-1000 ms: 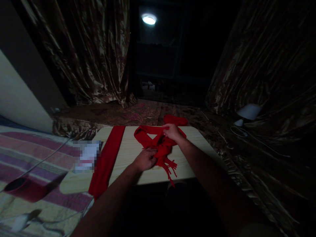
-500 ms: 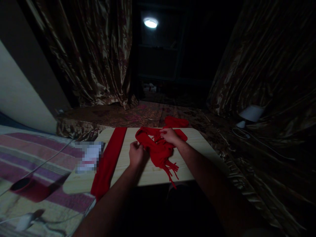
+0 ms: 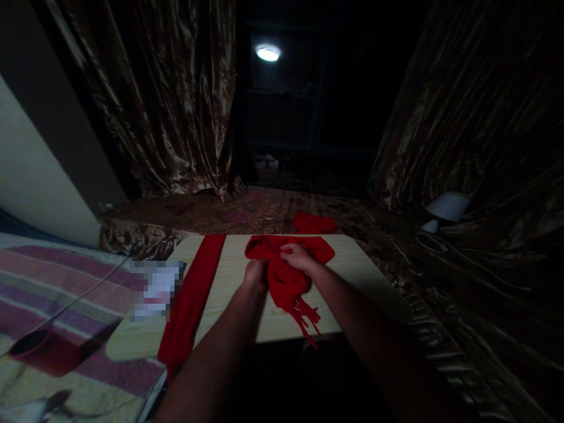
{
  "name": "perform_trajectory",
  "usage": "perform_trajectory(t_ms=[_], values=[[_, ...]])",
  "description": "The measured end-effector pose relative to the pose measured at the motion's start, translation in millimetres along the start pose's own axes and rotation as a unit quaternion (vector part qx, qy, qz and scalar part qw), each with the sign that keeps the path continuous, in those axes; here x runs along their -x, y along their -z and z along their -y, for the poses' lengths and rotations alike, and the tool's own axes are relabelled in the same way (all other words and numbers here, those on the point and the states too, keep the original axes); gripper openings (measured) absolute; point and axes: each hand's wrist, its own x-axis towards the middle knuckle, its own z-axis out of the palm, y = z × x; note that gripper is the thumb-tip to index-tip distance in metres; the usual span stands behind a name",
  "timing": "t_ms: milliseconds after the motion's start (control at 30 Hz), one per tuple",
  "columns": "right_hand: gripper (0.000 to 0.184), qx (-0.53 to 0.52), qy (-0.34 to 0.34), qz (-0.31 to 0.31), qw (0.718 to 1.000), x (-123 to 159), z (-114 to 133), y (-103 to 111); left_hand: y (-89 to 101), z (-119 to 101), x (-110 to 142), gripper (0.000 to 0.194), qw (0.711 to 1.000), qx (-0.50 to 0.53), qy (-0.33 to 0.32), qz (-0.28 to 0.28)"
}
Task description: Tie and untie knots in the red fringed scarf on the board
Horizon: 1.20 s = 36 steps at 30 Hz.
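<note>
A red scarf [image 3: 288, 286] lies bunched and looped on the pale wooden table [image 3: 361, 276], its fringe hanging toward the near edge. My left hand [image 3: 255, 276] is closed at the scarf's left side; its fingertips are partly hidden by the cloth. On the upper middle of the scarf, my right hand [image 3: 298, 257] pinches a fold. To the left, a flat red strip of cloth [image 3: 194, 294] runs across the table from the far edge and hangs over the near edge.
Another red bundle of cloth [image 3: 314, 222] rests beyond the table's far edge. A blurred-out white item [image 3: 159, 288] lies on the table's left end. At left, a red container [image 3: 50, 352] sits on striped bedding [image 3: 26, 276]. A small white lamp [image 3: 448, 205] with a cord stands at right.
My left hand has moved right, against the scarf. The scarf's upper loop has drawn closed, and my right hand is slightly lower. The view has tilted a little.
</note>
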Motion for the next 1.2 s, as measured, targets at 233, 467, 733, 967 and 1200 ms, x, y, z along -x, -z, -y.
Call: perform_trajectory(t_ms=[233,467,733,967,1200], values=[[0.022,-0.109,0.014,0.130,0.985,12,8,-3,5.2,-3,10,0.023,0.993,0.051,-0.070,0.077],[0.036,-0.123,0.021,0.176,0.976,28,25,11,-1.6,7,15,0.020,0.992,0.005,-0.053,0.115],[0.037,-0.017,0.053,0.157,0.986,23,34,43,-5.0,9,16,0.040,0.991,-0.023,-0.080,0.109],[0.026,0.233,0.070,0.240,0.940,34,35,54,0.6,0,11,0.038,0.993,0.042,-0.105,0.033],[0.027,0.103,0.035,0.103,0.989,38,17,63,4.9,-8,9,0.038,0.994,0.071,-0.027,0.081]])
